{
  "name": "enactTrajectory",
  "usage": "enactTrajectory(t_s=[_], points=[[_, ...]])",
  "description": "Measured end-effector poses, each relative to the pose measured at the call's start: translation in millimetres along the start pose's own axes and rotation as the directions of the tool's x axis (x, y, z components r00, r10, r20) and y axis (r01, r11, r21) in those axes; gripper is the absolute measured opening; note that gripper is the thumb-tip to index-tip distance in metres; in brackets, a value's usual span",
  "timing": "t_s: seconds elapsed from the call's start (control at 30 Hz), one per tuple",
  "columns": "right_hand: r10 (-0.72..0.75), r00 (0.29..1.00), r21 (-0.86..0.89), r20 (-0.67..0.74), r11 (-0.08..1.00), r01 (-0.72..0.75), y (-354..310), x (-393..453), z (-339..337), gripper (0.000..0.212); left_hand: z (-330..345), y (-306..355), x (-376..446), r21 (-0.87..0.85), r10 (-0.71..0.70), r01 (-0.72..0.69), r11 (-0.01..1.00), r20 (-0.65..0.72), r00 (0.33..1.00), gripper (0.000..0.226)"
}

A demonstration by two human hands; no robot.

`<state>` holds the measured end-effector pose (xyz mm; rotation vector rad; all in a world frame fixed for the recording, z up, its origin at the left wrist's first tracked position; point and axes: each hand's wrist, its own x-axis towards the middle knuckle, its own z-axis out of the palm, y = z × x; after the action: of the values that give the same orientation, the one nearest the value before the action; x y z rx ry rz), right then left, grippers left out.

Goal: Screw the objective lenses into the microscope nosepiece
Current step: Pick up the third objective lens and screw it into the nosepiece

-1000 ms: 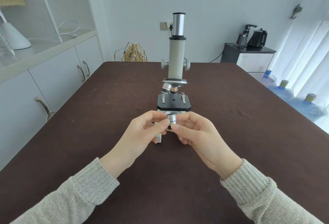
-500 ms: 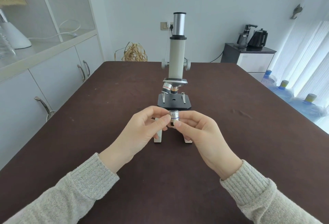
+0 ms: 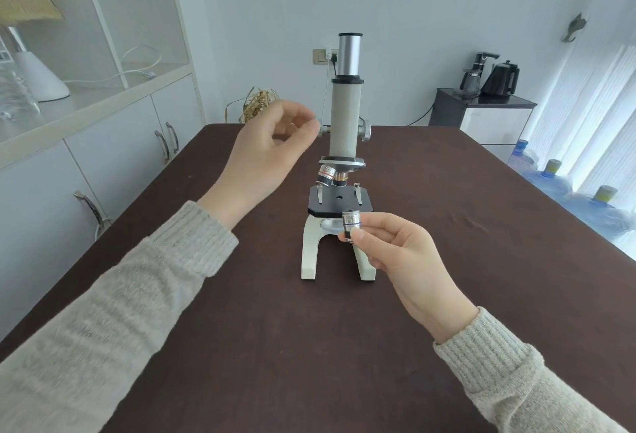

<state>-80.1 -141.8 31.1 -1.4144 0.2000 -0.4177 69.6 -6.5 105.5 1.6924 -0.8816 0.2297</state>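
A cream microscope (image 3: 345, 116) stands upright mid-table. Its nosepiece (image 3: 341, 161) carries two objective lenses (image 3: 326, 175), one angled left and one pointing down at the black stage (image 3: 340, 204). My right hand (image 3: 402, 253) pinches a silver objective lens (image 3: 351, 224) with a black end, held in front of the stage. My left hand (image 3: 272, 147) is raised left of the body tube, fingers loosely curled and empty, their tips close to the left focus knob (image 3: 323, 130).
The dark brown table (image 3: 275, 329) stretches ahead. White cabinets (image 3: 113, 143) line the left wall. A dark side cabinet with a kettle (image 3: 500, 79) stands at the back right, and water bottles (image 3: 585, 198) lie on the floor to the right.
My left hand let go of the lens and rose up and left, toward the focus knob. My right hand keeps the lens in front of the stage.
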Motion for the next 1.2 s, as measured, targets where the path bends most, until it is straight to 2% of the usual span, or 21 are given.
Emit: enactTrajectory(t_s=[0.2,0.33,0.57,0.93,1.2], points=[[0.022,0.999,-0.022,-0.025,1.0,-0.022,-1.8,1.9,-0.7,0.017,16.3,-10.6,41.1,0.106,-0.037,0.025,0.994,0.121,0.992,0.04],[0.045,0.998,-0.05,-0.038,0.998,-0.047,-2.1,4.6,-3.4,0.016,25.7,-13.5,59.0,0.068,-0.054,0.039,0.997,0.233,0.971,0.045],[0.062,0.997,-0.051,-0.045,0.997,-0.064,-2.0,7.9,-8.0,0.018,40.1,-18.7,69.9,0.006,-0.113,0.117,0.993,0.324,0.939,0.041],[0.055,0.998,-0.061,-0.032,0.996,-0.057,-1.6,13.7,-13.6,0.018,42.6,-15.2,70.0,0.041,-0.122,0.116,0.992,0.338,0.933,0.009],[0.012,0.998,-0.091,-0.054,0.996,-0.017,-9.7,23.5,-16.2,0.019,42.2,-18.6,72.2,0.081,-0.104,0.082,0.993,0.331,0.938,0.018]])
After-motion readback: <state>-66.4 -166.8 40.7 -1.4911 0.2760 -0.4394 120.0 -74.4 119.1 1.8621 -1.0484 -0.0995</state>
